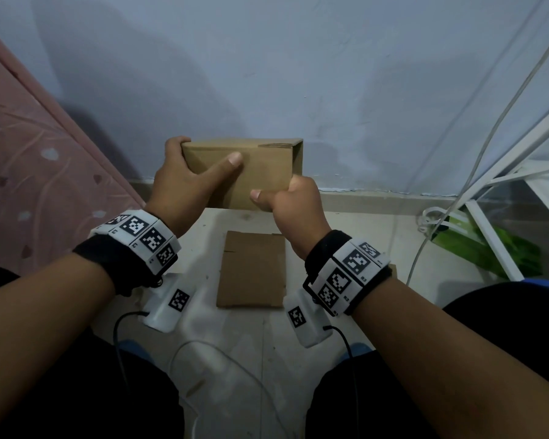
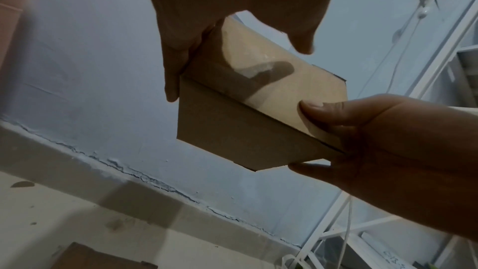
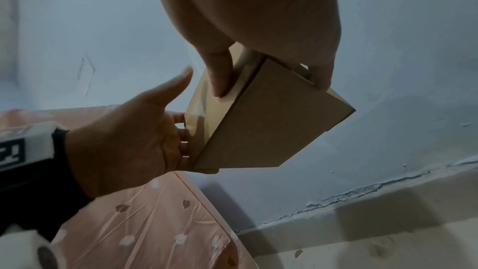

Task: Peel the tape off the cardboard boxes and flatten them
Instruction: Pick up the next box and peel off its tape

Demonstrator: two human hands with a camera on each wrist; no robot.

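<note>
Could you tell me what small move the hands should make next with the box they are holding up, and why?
Probably pick at the clear tape with a right hand fingertip. The cardboard box, still squared up, is held off the floor by both hands, the left hand gripping its far end, and glossy tape covers one face.

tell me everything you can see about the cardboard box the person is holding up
The cardboard box is small, plain brown and still in its box shape, held up off the floor in front of the blue wall. One face is covered in glossy clear tape that catches the light. Its right end looks open in the head view. The left hand grips its left side, thumb lying across the near face; the right hand pinches its lower right corner. Nothing else touches it.
</note>
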